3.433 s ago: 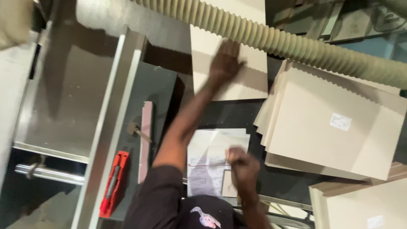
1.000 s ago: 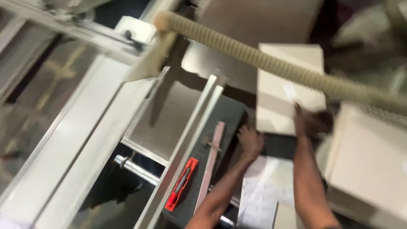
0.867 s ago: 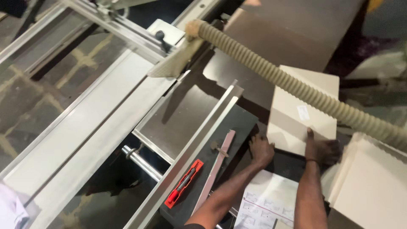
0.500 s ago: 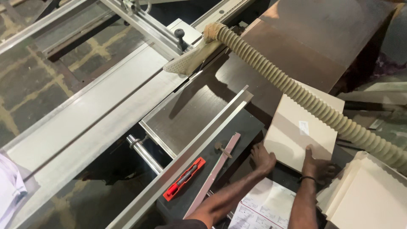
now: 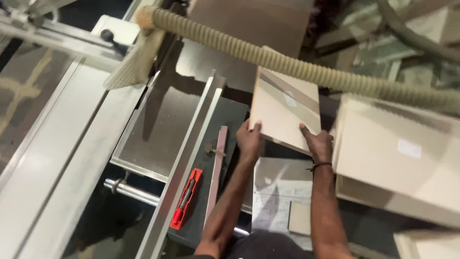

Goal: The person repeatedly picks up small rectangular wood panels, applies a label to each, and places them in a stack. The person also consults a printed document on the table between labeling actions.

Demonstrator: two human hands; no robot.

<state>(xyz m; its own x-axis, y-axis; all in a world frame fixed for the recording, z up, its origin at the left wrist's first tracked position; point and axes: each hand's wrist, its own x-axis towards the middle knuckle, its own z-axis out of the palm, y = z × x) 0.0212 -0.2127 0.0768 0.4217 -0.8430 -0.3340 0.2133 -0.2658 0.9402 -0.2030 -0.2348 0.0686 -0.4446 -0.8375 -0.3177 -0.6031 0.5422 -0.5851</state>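
Beige board (image 5: 285, 109), a flat square panel with a smooth matte face and a small pale label, sits gripped at its near edge by both hands, tilted a little above the dark saw table (image 5: 225, 72). Compared with 0.5 s ago, the panel is closer to the person and its near corners are now clasped more firmly, and the view has shifted so the stack at the right fills more of the picture. The left hand (image 5: 249, 139) clamps the near-left corner, fingers curled over the top face; the right hand (image 5: 317, 143) holds the near-right edge the same way, thumb on top, with a thin dark band at the wrist. A ribbed tan hose (image 5: 306, 72) (corrugated, flexible-looking) crosses above the panel from upper left to right. Just right of the hands lies a stack of beige panels (image 5: 397, 153) with stepped edges, the top 1 bearing a white label. Below the hands a printed paper sheet (image 5: 280, 196) lies flat with a small square offcut (image 5: 300, 218) on it. Left of the left forearm a slim pinkish strip (image 5: 218, 177) runs beside a long pale metal fence (image 5: 189, 153), and a red tool (image 5: 186, 197) with a black centre rests on the dark surface near them. Farther left is the wide grey sliding table (image 5: 62, 158), smooth and brushed.
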